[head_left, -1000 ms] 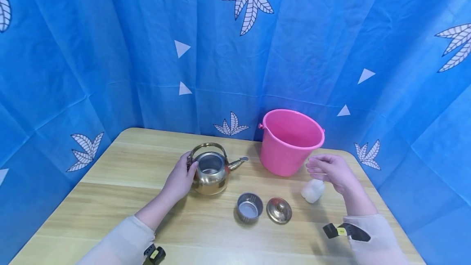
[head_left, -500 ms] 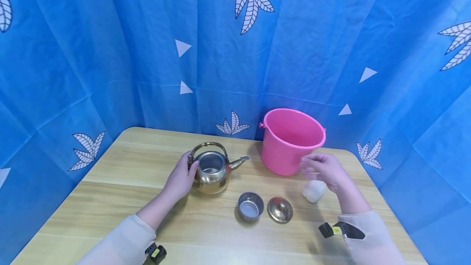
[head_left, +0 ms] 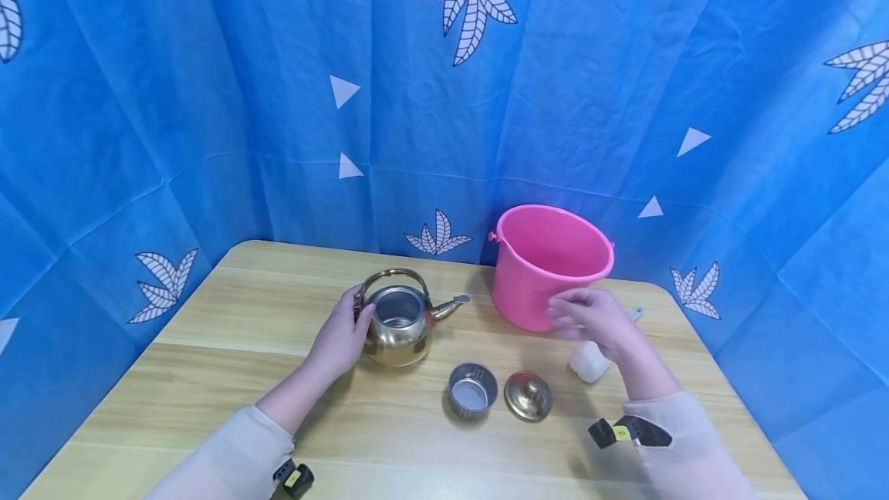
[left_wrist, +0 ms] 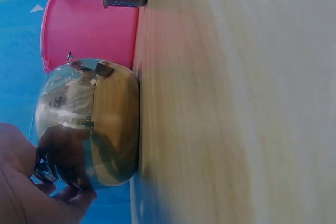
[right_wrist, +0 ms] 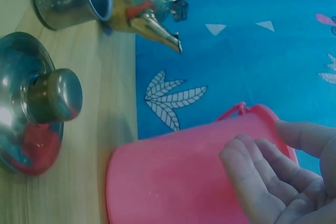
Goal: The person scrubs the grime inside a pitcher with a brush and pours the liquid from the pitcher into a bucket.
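My left hand (head_left: 345, 336) grips the side of a brass-coloured kettle (head_left: 398, 346) by the base of its raised handle, thumb near the rim. The kettle stands upright, lidless, its spout pointing right. In the left wrist view, fingers (left_wrist: 79, 203) curl against its shiny body. My right hand (head_left: 590, 320) hovers in front of the pink bucket (head_left: 531, 299), holding nothing, fingers loosely bent and thumb apart in the right wrist view. Below this hand lies a rounded white thing (head_left: 589, 363), partly hidden; a light-blue tip (head_left: 637, 314) shows behind the hand.
A perforated metal strainer cup (head_left: 472, 390) stands in front of the kettle. Right of it lies the kettle's round knobbed lid (head_left: 528, 396). The wooden table (head_left: 229, 330) is bordered by a blue leaf-patterned curtain (head_left: 299, 99) at the back and sides.
My right hand has moved left across the front of the bucket, uncovering the light-blue tip. The left hand and the kettle stay where they were.
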Motion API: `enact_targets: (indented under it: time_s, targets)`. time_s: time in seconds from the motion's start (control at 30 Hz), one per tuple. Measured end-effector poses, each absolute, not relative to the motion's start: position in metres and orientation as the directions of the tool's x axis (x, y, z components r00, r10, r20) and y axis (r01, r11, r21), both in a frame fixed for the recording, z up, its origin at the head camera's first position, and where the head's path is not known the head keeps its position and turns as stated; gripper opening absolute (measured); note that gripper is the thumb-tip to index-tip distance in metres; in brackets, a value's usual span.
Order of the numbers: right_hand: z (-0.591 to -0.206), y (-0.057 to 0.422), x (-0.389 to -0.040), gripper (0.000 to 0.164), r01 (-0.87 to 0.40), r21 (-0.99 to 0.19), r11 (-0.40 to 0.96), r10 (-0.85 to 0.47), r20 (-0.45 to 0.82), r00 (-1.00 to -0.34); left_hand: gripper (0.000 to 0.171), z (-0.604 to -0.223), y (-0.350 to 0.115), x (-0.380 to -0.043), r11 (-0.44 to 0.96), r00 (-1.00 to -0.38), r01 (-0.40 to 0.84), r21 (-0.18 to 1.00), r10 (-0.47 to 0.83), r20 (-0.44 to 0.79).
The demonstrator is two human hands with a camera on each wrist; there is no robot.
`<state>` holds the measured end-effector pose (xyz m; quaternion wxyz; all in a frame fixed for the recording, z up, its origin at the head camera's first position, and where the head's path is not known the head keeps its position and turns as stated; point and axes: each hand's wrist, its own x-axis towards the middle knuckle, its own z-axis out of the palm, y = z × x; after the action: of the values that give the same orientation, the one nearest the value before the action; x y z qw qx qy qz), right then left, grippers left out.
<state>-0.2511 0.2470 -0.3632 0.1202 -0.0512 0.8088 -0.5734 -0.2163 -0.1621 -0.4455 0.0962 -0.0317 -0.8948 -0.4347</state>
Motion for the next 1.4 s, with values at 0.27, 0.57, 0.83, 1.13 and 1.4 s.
enact_targets:
  time_s: [0.27,0.57,0.83,1.13,1.4]
  targets:
    - [-0.365,0.234,-0.253,0.043,0.045,-0.94,0.339,-0.246,-0.135,-0.96,0.056,-0.445,-0.162,-0.216,0.622,-0.981,0.133,0.772,-0.029,0.193]
    - [-0.368,0.22,-0.255,0.04,0.031,-0.931,0.364,-0.262,-0.134,-0.956,0.056,-0.444,-0.162,-0.215,0.616,-0.981,0.133,0.776,-0.027,0.191]
    - [-0.371,0.208,-0.259,0.039,0.036,-0.927,0.373,-0.279,-0.149,-0.949,0.055,-0.445,-0.162,-0.216,0.617,-0.98,0.14,0.774,-0.027,0.199]
    - [-0.372,0.195,-0.259,0.039,0.022,-0.92,0.392,-0.31,-0.155,-0.938,0.054,-0.445,-0.162,-0.216,0.614,-0.977,0.153,0.775,-0.022,0.21]
    - [-0.378,0.185,-0.263,0.035,0.003,-0.928,0.374,-0.347,-0.143,-0.927,0.056,-0.444,-0.161,-0.215,0.616,-0.98,0.136,0.776,-0.029,0.195]
